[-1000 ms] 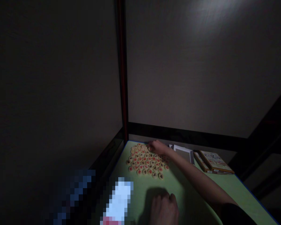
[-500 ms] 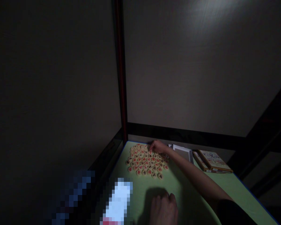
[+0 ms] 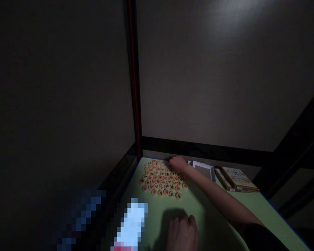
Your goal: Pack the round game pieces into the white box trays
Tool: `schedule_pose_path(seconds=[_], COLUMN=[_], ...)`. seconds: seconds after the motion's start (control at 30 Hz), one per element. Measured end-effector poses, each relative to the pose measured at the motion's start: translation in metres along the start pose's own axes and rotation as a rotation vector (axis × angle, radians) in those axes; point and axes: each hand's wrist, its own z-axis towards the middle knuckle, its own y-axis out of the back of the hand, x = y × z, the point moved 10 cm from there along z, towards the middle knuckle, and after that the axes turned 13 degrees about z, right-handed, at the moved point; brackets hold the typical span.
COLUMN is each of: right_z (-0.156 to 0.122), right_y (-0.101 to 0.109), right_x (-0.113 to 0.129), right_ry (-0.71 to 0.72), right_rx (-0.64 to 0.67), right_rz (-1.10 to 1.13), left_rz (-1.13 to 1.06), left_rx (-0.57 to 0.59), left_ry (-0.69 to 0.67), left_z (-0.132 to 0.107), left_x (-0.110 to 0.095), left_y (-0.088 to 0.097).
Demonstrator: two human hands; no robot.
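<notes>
Many round Chinese chess pieces [image 3: 161, 182], pale with red or black characters, lie flat in a packed group on the green tabletop [image 3: 157, 209]. At the far right edge of this group is my right hand [image 3: 177, 163], its arm stretched in from the right. Its fingers are curled down over the pieces, and the fingertips and anything in them are hidden. Nearer to me, at the bottom of the view, my left hand [image 3: 183, 233] rests on the table, apart from the pieces. That hand is closed with the knuckles up, so its inside cannot be seen.
Right of the pieces, an open white box tray [image 3: 204, 170] stands against the wall [image 3: 211, 83]. Farther right lie flat boxes [image 3: 238, 178] with printed covers. The table's left edge runs beside a dark wall [image 3: 62, 87]. A blurred bright patch [image 3: 131, 223] is at lower left.
My right hand has turned slightly, so its fingers, visible before, are now tucked under it. My left hand stays where it was.
</notes>
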Motion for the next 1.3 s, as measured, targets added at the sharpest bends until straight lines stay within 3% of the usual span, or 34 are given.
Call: schedule_pose_path(seconds=[0.27,0.5,0.83,1.3], right_z=[0.001,-0.001,-0.001,0.012], right_y=[0.002,0.001,-0.003,-0.003], right_x=[0.005,0.003,0.001,-0.012], right_ry=[-0.023,-0.034,-0.048,0.007], right_rx=[0.030,0.009,0.043,0.125], right_rz=[-0.080,-0.060,-0.034,0.263], left_rz=[-0.022,-0.015,-0.015,-0.026], left_rx=[0.073,0.000,-0.003,0.066], left_ry=[-0.004,-0.002,0.012,-0.001], left_z=[-0.005,-0.004,-0.002,-0.006], left_x=[-0.001,-0.002,0.000,-0.002], left_y=[0.010,0.007,0.004,0.010])
